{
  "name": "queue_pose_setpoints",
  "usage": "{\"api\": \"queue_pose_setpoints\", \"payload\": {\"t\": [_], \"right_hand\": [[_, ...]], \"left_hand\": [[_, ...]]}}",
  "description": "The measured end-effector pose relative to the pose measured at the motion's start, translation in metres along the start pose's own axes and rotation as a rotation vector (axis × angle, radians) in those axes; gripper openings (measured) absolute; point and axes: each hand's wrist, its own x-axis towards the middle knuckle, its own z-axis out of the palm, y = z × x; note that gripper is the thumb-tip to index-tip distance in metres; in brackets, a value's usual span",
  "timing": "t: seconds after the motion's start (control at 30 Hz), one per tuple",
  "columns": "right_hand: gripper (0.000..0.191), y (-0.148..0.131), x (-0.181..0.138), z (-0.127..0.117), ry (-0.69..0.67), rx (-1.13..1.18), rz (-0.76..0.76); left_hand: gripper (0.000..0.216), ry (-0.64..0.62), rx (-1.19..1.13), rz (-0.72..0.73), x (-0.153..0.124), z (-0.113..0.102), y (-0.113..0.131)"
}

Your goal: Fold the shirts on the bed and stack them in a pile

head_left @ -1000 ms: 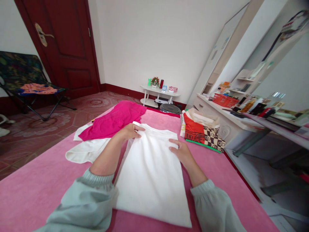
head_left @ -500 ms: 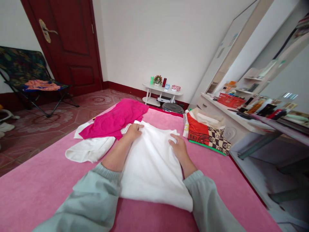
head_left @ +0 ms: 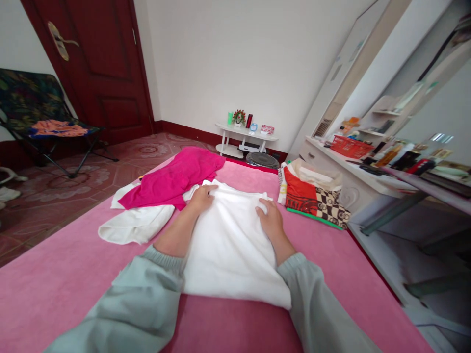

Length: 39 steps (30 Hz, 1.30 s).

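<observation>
A folded white garment [head_left: 233, 250] lies in front of me on the pink bed cover [head_left: 66, 284], its surface lightly creased. My left hand [head_left: 202, 197] grips its far left corner, thumb and fingers closed on the fabric. At the far right corner my right hand [head_left: 270, 218] pinches the edge, fingers bent over the cloth. Just left of the garment is a bright pink garment [head_left: 172, 176], spread loosely over another white piece of clothing [head_left: 138, 225] that sticks out beneath it.
Folded clothes [head_left: 312, 193] form a stack at the bed's right edge. Beyond stands a dresser [head_left: 333, 156] bearing a red basket [head_left: 349, 147] and several bottles. A small white table [head_left: 246, 131] is by the wall. On the left is a folding chair [head_left: 33, 98] with orange cloth on it.
Both hands keep their places at the garment's far corners. The whole view has shifted slightly; the garment itself looks almost the same.
</observation>
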Motion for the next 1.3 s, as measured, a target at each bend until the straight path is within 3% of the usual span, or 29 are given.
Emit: {"api": "queue_pose_setpoints", "payload": {"t": [0.17,0.33,0.5,0.6,0.7,0.93,1.1,1.2,1.3], "right_hand": [[0.045,0.004,-0.002,-0.013,-0.081,0.282,-0.023],[0.053,-0.004,-0.035,-0.065,-0.343,0.766,0.219],[0.048,-0.020,-0.103,-0.123,-0.621,1.012,0.478],[0.047,-0.027,-0.139,-0.137,-0.686,0.966,0.514],[0.047,-0.030,-0.158,-0.140,-0.679,0.920,0.500],[0.038,-0.036,-0.162,-0.135,-0.525,0.949,0.464],[0.023,-0.025,-0.174,-0.124,-0.541,0.674,0.288],[0.021,-0.023,-0.171,-0.125,-0.569,0.570,0.227],[0.019,-0.032,-0.156,-0.125,-0.477,0.497,0.139]], "left_hand": [[0.061,-0.020,-0.034,0.106,-0.015,-0.004,0.004],[0.073,-0.192,-0.102,0.272,-0.054,-0.029,0.005],[0.076,-0.393,-0.356,0.119,-0.126,-0.063,0.012],[0.072,-0.497,-0.474,0.001,-0.168,-0.074,0.020],[0.056,-0.516,-0.469,-0.041,-0.191,-0.078,0.029],[0.052,-0.413,-0.365,-0.061,-0.193,-0.087,0.032],[0.027,-0.407,0.099,0.075,-0.204,-0.093,0.033],[0.017,-0.272,0.346,0.258,-0.207,-0.099,0.054],[0.016,-0.192,0.369,0.410,-0.204,-0.091,0.084]]}}
